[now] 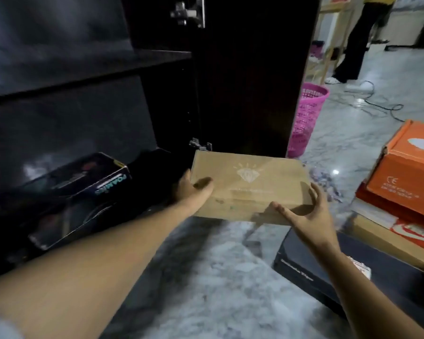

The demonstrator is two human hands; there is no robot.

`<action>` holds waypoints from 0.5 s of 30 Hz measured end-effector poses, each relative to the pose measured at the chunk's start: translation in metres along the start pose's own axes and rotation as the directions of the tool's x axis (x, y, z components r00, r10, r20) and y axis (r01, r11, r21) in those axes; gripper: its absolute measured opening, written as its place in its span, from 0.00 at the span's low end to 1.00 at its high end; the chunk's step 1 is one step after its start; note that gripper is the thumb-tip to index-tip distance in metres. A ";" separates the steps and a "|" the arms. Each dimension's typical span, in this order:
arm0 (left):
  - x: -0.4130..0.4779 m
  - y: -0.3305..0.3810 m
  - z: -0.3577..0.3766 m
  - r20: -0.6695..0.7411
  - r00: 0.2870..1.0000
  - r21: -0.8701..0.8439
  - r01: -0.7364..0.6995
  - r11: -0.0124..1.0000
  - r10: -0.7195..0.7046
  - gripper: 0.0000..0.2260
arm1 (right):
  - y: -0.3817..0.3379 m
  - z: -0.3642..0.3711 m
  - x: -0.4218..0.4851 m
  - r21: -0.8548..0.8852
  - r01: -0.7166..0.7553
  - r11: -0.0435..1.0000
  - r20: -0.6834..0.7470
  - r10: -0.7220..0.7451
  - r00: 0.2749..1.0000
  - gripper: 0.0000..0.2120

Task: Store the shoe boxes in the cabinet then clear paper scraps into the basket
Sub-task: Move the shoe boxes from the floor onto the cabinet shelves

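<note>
Currently: brown shoe box is held in the air at frame centre, roughly level, just in front of the open cabinet's bottom compartment and above the marble floor. Left grip clasps the box's left end, thumb on the lid, fingers out of sight beneath. Right grip takes the near right corner, thumb along the near edge, fingers wrapped on the right side.

Handling estimate: light, fairly stiff, but thin card. Matte, so not slippery. Lid probably loose; pinching the lid alone could lift it off. Best hold is at opposite ends with fingers under the base.

Bottom compartment, lower left of frame, already holds a dark box. Pink basket stands right of the cabinet, with paper scraps on the floor nearby.
</note>
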State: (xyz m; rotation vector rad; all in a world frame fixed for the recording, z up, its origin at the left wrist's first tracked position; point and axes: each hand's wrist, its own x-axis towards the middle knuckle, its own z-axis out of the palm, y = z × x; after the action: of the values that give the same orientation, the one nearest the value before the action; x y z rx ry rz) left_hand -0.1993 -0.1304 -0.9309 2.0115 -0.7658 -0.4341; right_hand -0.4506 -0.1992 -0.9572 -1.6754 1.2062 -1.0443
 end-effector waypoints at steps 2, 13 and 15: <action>0.005 -0.003 -0.027 -0.073 0.997 0.005 0.006 1.000 -0.006 0.28 | -0.016 0.025 0.011 0.054 0.040 0.998 0.055 -0.043 0.998 0.45; 0.029 -0.041 -0.155 -0.457 0.856 -0.204 0.166 0.965 -0.243 0.27 | -0.098 0.179 0.090 0.186 0.043 0.982 0.474 -0.128 0.871 0.57; 0.035 -0.050 -0.173 -0.531 0.795 -0.247 0.185 0.951 -0.292 0.26 | -0.116 0.216 0.101 0.214 0.056 0.975 0.504 -0.160 0.849 0.53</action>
State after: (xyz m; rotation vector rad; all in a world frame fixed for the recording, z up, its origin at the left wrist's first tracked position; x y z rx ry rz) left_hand -0.0568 -0.0242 -0.8831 1.9182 -0.0931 -0.0292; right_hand -0.1944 -0.2414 -0.9055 -1.7340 0.6408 -0.6745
